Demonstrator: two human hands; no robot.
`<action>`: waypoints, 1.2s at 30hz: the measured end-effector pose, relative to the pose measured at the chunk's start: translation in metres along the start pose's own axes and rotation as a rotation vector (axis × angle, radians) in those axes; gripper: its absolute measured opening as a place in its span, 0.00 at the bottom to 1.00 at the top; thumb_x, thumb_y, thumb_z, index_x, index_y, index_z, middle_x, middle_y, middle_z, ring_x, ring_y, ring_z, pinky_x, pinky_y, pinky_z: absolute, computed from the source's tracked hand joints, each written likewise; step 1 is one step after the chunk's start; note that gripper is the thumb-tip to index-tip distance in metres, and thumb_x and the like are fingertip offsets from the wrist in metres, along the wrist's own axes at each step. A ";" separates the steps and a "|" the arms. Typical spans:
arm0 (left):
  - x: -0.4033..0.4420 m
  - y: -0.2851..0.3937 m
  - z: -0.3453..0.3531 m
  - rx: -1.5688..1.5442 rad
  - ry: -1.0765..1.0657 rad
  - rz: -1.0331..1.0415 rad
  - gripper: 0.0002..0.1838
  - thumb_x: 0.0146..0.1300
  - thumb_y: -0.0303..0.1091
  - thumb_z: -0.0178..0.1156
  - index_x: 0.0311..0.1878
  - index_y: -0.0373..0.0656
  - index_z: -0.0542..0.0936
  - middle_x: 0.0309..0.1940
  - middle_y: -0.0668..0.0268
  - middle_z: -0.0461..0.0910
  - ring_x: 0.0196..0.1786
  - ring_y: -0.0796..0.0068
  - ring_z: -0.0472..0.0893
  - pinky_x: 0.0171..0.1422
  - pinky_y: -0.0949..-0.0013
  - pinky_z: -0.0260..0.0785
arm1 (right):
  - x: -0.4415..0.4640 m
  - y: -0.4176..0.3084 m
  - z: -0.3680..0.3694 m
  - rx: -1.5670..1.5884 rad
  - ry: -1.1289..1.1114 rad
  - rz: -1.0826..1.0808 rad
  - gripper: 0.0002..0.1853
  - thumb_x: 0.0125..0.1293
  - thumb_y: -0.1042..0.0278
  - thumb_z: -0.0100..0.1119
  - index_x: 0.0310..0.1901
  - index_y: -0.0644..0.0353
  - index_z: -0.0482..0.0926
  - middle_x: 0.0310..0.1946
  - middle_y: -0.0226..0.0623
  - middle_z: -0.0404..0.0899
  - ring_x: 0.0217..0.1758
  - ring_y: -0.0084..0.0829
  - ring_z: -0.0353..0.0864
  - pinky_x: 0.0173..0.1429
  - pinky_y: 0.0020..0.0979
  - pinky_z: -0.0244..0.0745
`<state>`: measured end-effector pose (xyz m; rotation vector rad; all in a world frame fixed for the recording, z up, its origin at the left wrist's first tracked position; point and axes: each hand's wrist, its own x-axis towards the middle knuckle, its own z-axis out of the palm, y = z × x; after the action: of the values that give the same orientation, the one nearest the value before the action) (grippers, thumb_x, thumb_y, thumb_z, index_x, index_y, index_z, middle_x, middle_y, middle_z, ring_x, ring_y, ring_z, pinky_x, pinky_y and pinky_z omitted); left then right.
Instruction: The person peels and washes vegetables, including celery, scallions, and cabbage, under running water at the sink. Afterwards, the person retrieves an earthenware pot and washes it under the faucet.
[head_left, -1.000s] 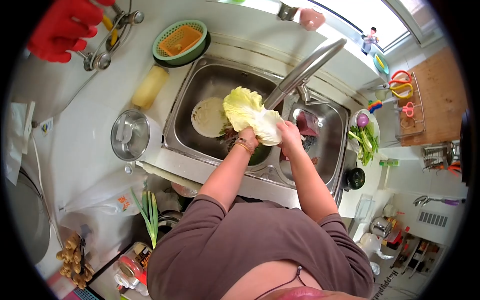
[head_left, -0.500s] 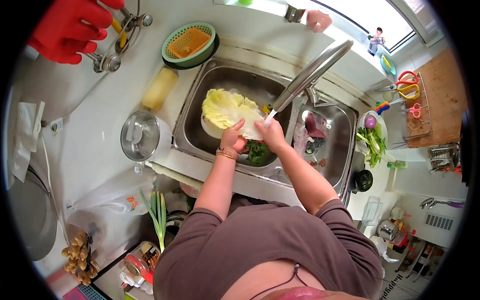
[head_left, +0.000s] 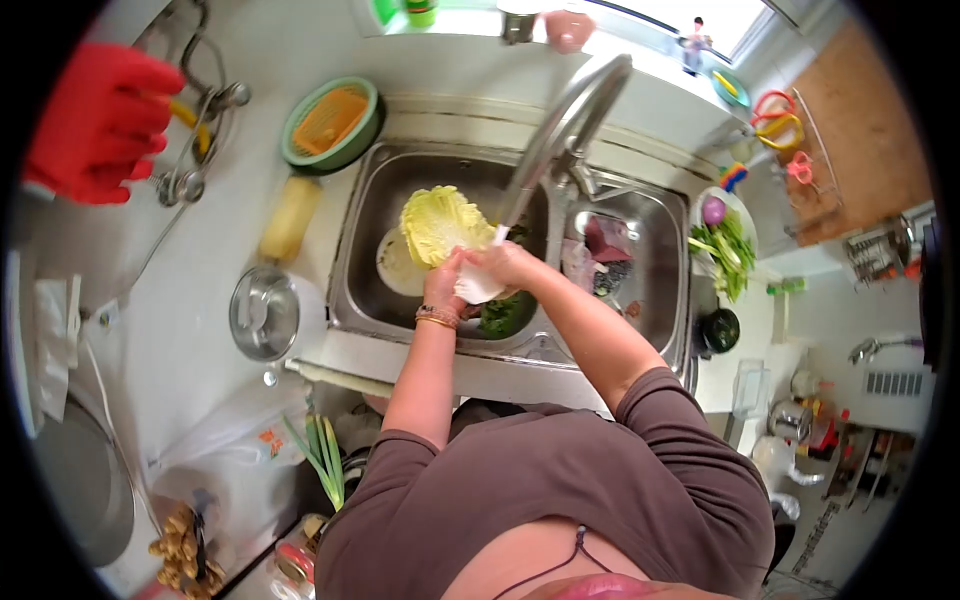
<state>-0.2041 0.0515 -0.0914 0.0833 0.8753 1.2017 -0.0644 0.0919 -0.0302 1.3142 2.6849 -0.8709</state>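
A napa cabbage leaf (head_left: 438, 222), yellow-green and frilly on top with a white stem end, is held over the large sink basin (head_left: 362, 290). My left hand (head_left: 445, 286) is closed on the leaf from the left side. From the right, my right hand (head_left: 508, 266) wraps over the leaf near its white base, its fingers partly hidden. The silver faucet (head_left: 535, 150) arches above, its spout end right by my right hand. Below the hands lie dark green leaves (head_left: 503, 316). A pale round piece (head_left: 398, 262) sits in the basin behind the leaf.
In the smaller right basin are a dark red chunk (head_left: 607, 238) and bagged items. A plate of greens (head_left: 722, 255) stands to its right. On the left are a green colander (head_left: 355, 150), a yellowish cylinder (head_left: 290, 220), a clear-topped container (head_left: 265, 312) and hanging red gloves (head_left: 100, 125).
The leaf has turned more upright and its white base now points down between my hands. My right hand has moved closer to my left. The whole view has shifted a little.
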 end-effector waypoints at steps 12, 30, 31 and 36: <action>0.018 -0.019 0.028 -0.121 -0.617 -0.044 0.20 0.69 0.41 0.46 0.61 0.44 0.68 0.57 0.61 0.73 0.60 0.60 0.71 0.66 0.56 0.60 | -0.103 -0.024 -0.060 0.000 0.596 0.144 0.25 0.52 0.77 0.53 0.55 0.58 0.67 0.45 0.47 0.78 0.41 0.45 0.80 0.41 0.40 0.76; 0.015 -0.017 0.115 -0.317 -0.035 -0.342 0.14 0.61 0.29 0.47 0.47 0.35 0.74 0.50 0.53 0.74 0.57 0.58 0.71 0.62 0.53 0.64 | -0.362 0.069 -0.117 -0.487 1.331 0.613 0.28 0.50 0.86 0.51 0.56 0.62 0.71 0.56 0.44 0.73 0.53 0.43 0.77 0.54 0.35 0.75; 0.016 -0.018 0.114 -0.312 -0.012 -0.336 0.14 0.60 0.28 0.47 0.48 0.35 0.74 0.52 0.52 0.73 0.57 0.59 0.71 0.62 0.53 0.65 | -0.365 0.078 -0.124 -0.597 1.317 0.679 0.27 0.51 0.84 0.51 0.56 0.62 0.71 0.57 0.42 0.72 0.53 0.42 0.77 0.51 0.34 0.77; 0.027 -0.019 0.088 -0.474 -0.098 -0.407 0.26 0.54 0.11 0.40 0.59 0.35 0.62 0.63 0.47 0.58 0.68 0.49 0.58 0.70 0.46 0.56 | -0.332 0.151 -0.119 -0.780 0.911 1.094 0.24 0.56 0.76 0.49 0.58 0.63 0.70 0.60 0.34 0.67 0.60 0.37 0.67 0.46 0.30 0.79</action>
<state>-0.1325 0.1002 -0.0559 -0.3998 0.4725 0.9812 0.2855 -0.0151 0.0854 2.6781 1.5996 0.9347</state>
